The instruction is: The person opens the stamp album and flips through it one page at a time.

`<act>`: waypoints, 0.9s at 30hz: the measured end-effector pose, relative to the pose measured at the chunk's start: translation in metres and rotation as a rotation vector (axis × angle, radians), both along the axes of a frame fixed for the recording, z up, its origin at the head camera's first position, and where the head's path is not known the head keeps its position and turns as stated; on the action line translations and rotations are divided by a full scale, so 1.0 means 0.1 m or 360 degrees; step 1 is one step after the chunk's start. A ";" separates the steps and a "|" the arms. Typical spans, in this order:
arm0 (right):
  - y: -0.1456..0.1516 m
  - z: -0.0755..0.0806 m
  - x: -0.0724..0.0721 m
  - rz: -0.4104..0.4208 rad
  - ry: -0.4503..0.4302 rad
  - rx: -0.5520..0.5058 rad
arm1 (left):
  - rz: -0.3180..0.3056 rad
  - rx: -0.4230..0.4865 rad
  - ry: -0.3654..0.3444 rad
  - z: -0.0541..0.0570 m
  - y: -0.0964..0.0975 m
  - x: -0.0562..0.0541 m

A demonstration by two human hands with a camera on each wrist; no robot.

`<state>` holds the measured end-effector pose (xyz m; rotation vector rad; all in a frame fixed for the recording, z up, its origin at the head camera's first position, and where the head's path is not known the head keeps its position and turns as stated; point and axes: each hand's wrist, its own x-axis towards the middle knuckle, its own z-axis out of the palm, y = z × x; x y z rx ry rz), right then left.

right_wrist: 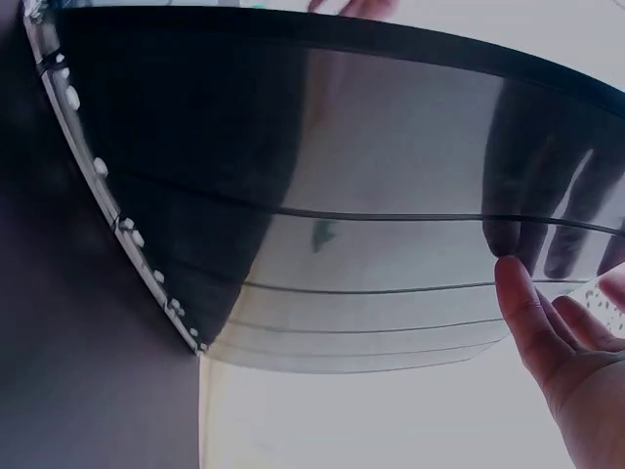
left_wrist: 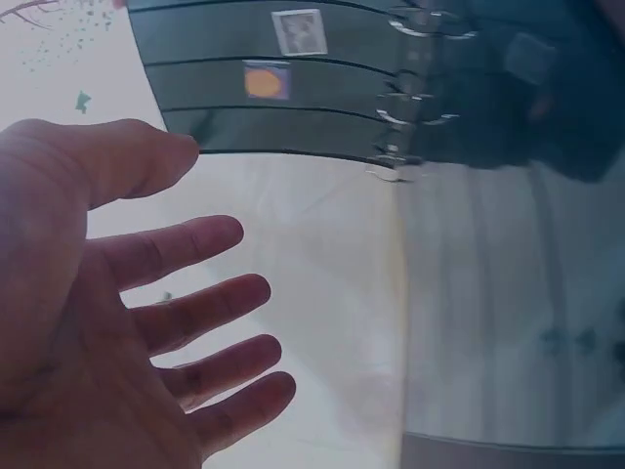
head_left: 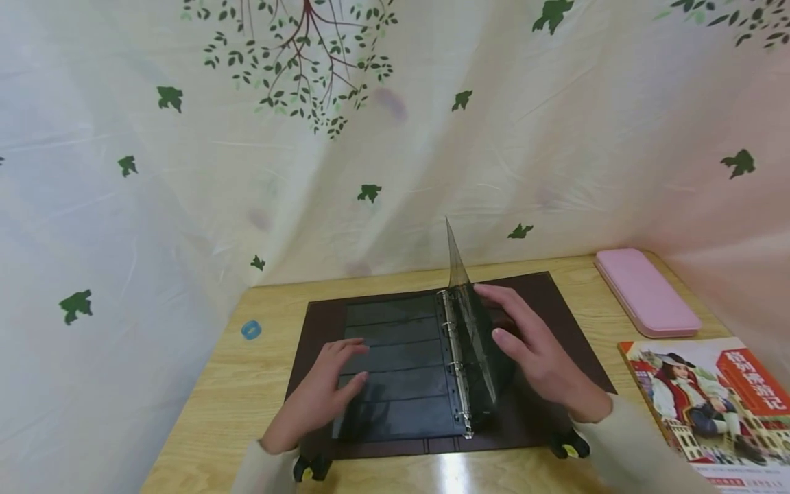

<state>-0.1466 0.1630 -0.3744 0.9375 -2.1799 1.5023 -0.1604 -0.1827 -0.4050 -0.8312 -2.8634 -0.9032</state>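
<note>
A dark brown ring binder (head_left: 555, 302) lies open on the wooden desk. My left hand (head_left: 327, 391) rests flat, fingers straight, on the dark pocket sheets (head_left: 395, 329) of its left side. In the left wrist view the left hand (left_wrist: 146, 293) is spread open under a pocket sheet (left_wrist: 293, 98) that holds two small stamps. My right hand (head_left: 531, 343) lies with straight fingers against tilted sheets just right of the metal rings (head_left: 453, 357). One clear sheet (head_left: 455, 264) stands upright above the rings. The right wrist view shows the right hand (right_wrist: 566, 342) touching the glossy sheet (right_wrist: 342, 195).
A pink flat case (head_left: 644, 291) lies at the back right. A colourful book (head_left: 710, 405) sits at the right front. A small blue ring (head_left: 250, 330) lies left of the binder. Black clips (head_left: 308, 468) sit at the front edge. Leaf-print cloth surrounds the desk.
</note>
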 end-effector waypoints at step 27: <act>-0.40 -0.31 -0.16 0.0308 -0.0269 -0.0076 | 0.0026 0.0172 0.0272 0.26 0.02 -0.11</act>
